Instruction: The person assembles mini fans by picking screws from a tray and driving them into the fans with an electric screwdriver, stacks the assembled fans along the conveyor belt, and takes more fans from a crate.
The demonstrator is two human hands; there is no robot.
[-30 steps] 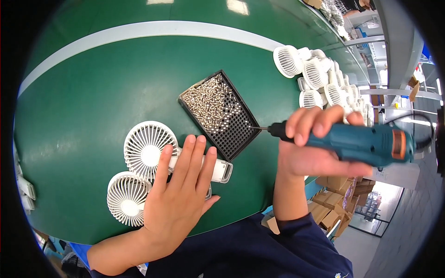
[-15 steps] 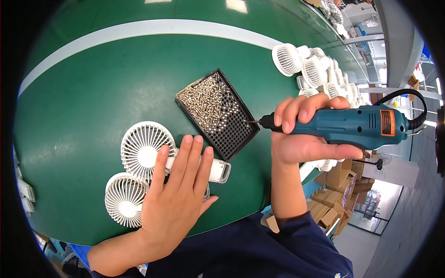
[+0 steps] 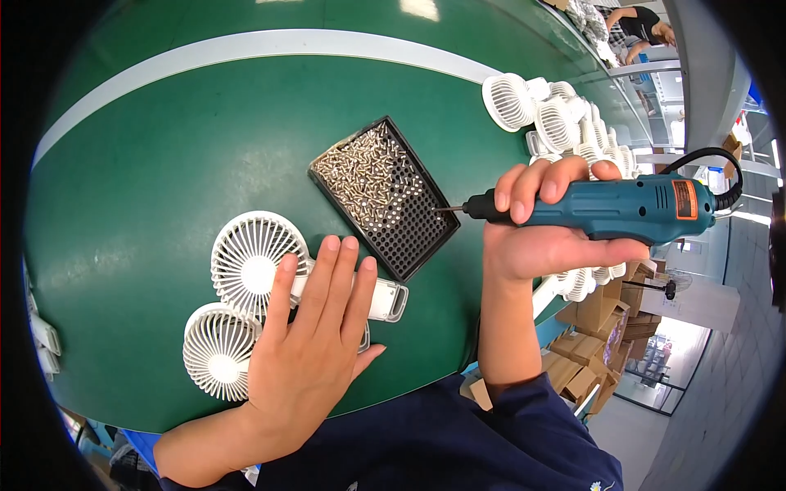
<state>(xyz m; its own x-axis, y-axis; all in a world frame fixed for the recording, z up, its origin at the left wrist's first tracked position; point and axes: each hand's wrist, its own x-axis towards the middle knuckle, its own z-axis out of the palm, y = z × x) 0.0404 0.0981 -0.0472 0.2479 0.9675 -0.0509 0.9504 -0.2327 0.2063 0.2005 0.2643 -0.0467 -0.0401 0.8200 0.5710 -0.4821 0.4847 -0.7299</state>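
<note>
Worktop (image 3: 147, 164), near edge: left fingers (image 3: 338, 282) spread over fans (image 3: 255, 274); right fingers (image 3: 530, 186) grip a driver (image 3: 606, 209), apparently picking screws (image 3: 360, 176), which needs aim.

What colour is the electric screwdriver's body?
The electric screwdriver has a teal body, seen best in the head view.

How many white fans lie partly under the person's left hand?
2. The upper fan lies farther from the person, its head beyond and left of the left hand; the lower fan lies nearer, its head left of the hand.
</note>
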